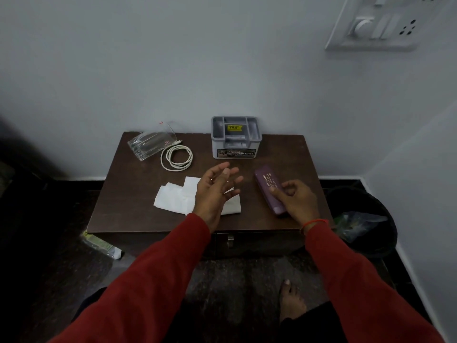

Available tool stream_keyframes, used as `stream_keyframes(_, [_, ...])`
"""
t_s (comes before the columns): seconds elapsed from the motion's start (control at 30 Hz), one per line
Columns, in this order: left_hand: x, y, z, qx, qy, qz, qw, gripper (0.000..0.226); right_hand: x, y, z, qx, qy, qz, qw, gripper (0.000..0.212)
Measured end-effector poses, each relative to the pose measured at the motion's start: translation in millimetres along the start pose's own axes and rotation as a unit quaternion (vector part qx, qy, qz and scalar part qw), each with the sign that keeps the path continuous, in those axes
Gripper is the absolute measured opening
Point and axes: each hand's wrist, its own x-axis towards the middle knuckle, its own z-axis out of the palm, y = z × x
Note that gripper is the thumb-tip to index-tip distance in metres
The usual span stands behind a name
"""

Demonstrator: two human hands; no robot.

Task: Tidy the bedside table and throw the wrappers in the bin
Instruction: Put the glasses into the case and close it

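On the dark wooden bedside table lie a white tissue, a coiled white cable, a clear plastic wrapper at the back left and a purple spectacle case. My left hand hovers open over the tissue, fingers spread. My right hand rests on the near end of the purple case, fingers curled against it. A black bin with wrappers inside stands on the floor to the right of the table.
A grey compartment organiser box stands at the back of the table against the wall. A greenish packet lies on the floor at the table's left front corner. My bare foot is on the floor below. A switchboard hangs on the wall, upper right.
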Motion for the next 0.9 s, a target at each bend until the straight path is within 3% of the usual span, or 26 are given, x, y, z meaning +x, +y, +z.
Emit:
stream_keyframes(0.13, [0.0,1.2,-0.5,-0.006,0.005,-0.002,1.000,0.023,2.1,-6.3,2.4,-0.049,-0.014,-0.064,0.997,0.039])
stream_keyframes(0.37, [7.0,17.1,-20.3,-0.041,0.058,0.026,0.997,0.020,19.1,-8.3,12.5,-0.186,-0.050,-0.153,0.969,0.068])
stream_keyframes(0.53, [6.9,24.3,-30.8,-0.060,0.076,0.037,0.995,0.019,30.4,-27.1,23.4,-0.262,-0.035,-0.214,0.940,0.065])
stream_keyframes(0.9, [6.1,40.2,-55.2,-0.078,0.100,0.047,0.991,0.018,47.4,-57.0,59.6,-0.276,-0.061,-0.300,0.911,0.048])
